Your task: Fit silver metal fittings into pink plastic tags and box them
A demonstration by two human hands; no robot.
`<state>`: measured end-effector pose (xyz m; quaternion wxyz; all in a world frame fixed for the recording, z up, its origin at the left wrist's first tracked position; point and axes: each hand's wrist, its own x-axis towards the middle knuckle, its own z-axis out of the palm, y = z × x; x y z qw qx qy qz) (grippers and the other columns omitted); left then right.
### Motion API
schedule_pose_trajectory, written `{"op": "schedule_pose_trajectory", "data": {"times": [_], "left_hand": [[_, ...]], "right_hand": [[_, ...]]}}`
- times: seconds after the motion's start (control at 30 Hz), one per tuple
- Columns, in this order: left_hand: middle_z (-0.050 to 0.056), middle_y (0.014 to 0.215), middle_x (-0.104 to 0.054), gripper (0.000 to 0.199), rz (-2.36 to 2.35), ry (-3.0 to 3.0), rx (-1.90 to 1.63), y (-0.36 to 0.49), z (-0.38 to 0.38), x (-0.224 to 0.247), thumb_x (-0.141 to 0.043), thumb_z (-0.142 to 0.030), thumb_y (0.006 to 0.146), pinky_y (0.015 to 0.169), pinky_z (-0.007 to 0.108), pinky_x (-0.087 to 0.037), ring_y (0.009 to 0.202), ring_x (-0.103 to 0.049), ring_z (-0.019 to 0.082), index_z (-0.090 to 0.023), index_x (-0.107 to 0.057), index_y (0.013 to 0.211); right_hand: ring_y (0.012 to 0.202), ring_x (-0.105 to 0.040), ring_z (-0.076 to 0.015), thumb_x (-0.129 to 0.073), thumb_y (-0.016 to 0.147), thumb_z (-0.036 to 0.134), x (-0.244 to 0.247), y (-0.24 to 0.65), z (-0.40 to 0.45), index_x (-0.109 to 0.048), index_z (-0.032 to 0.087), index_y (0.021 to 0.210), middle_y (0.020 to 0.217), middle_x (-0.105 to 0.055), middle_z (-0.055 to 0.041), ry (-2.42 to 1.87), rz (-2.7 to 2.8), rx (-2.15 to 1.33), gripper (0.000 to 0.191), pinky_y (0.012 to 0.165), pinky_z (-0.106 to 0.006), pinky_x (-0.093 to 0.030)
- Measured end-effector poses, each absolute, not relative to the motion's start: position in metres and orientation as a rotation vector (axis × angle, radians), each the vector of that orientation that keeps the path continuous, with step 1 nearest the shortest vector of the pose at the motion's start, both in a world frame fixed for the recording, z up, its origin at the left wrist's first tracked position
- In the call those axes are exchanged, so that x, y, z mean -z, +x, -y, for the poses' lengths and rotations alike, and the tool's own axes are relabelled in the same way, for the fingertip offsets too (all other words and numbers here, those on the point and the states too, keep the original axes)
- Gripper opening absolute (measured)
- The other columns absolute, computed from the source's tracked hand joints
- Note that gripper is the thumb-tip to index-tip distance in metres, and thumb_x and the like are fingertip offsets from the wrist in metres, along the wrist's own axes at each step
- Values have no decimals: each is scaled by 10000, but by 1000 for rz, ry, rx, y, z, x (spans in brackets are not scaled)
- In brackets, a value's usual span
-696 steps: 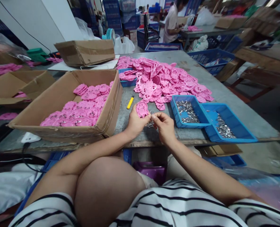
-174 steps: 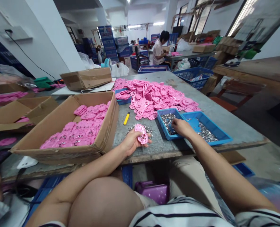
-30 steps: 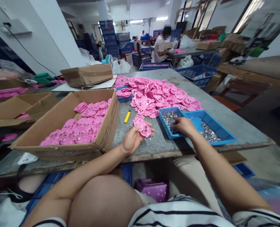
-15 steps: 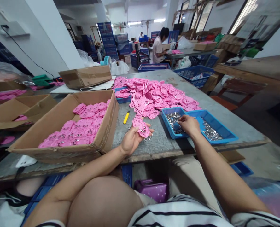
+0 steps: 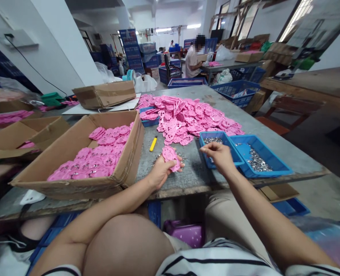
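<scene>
My left hand [image 5: 160,171] holds a pink plastic piece [image 5: 170,156] over the table, with small metal parts scattered beneath and around it. My right hand [image 5: 219,154] is above the left blue tray [image 5: 237,156], fingertips pinched at its left edge; whatever they hold is too small to make out. Small shiny metal parts lie in that tray and in the right blue tray [image 5: 281,167]. Behind my hands spreads a large heap of pink pieces [image 5: 187,115]. A yellow-handled tool [image 5: 153,143] lies left of the heap.
An open cardboard box [image 5: 134,153] with stacked pink pieces stands at the left. Beyond it is another cardboard box [image 5: 103,94]. The grey table's [image 5: 304,163] front edge runs below my hands. A person [image 5: 192,61] sits at a farther table.
My right hand has risen out of the metal parts and moved left. The blue trays have shifted slightly right. My left hand has turned the pink piece a little.
</scene>
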<state>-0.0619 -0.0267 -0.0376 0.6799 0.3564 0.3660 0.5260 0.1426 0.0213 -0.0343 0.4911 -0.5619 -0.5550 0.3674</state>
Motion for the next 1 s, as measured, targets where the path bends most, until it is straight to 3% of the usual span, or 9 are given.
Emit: {"op": "schedule_pose_trajectory", "data": {"times": [0.13,0.3,0.57,0.87,1.0], "left_hand": [[31,761,-680,486,-830,765,-1106,-61,25,39,-751,-154,611,510,268,-522,606,-656,173,-136,-539,1049],[20,699,-665,411,-786,721,-1079,-64,25,38,-789,-153,567,475,252,-506,549,-633,152,-132,-579,919],[3,667,-657,475,-770,697,-1050,-66,24,38,-779,-88,530,498,246,-524,533,-635,139,-136,-558,947],[-18,614,-644,489,-953,877,-1164,-63,23,41,-794,-132,499,462,223,-474,493,-588,118,-142,-533,912],[-39,607,-625,468,-982,906,-1206,-64,21,43,-761,-124,497,469,228,-466,477,-564,108,-159,-526,900]], "right_hand": [[623,-551,-144,-784,568,511,38,102,-2,-650,191,595,633,-623,-9,-1067,1478,-1141,348,644,-303,-458],[693,-581,-161,-794,615,462,43,85,3,-669,209,556,641,-612,-13,-910,1566,-1203,289,716,-327,-479],[732,-595,-162,-819,586,467,39,91,-1,-674,218,559,701,-624,-14,-865,1584,-1216,289,760,-343,-483],[581,-560,-142,-808,533,485,47,81,7,-615,196,629,592,-623,13,-1058,1466,-1319,361,609,-292,-444],[562,-516,-119,-758,593,432,51,76,8,-583,186,602,575,-618,17,-1154,1512,-1222,302,573,-258,-393]]}}
